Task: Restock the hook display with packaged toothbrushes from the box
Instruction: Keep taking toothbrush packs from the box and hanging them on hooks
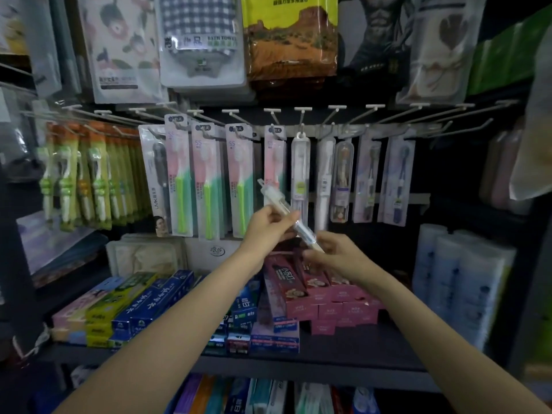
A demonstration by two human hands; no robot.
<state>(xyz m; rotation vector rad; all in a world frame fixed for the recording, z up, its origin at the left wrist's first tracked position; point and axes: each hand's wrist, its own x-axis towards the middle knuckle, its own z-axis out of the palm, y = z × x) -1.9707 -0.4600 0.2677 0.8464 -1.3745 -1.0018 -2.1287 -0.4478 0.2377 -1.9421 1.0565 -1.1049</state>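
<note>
Head view: nearest me, my right hand (330,252) pinches the lower end of a clear-cased toothbrush (286,215), and my left hand (270,224) grips its middle. I hold the pack tilted, its hanging tab up and left, in front of the hook display (301,127) and not touching any hook. Below lie toothpaste boxes (316,294) on the shelf (328,351). Behind, pink-and-green toothbrush packs (206,180) hang from the hooks, with packaged towels (197,40) above.
</note>
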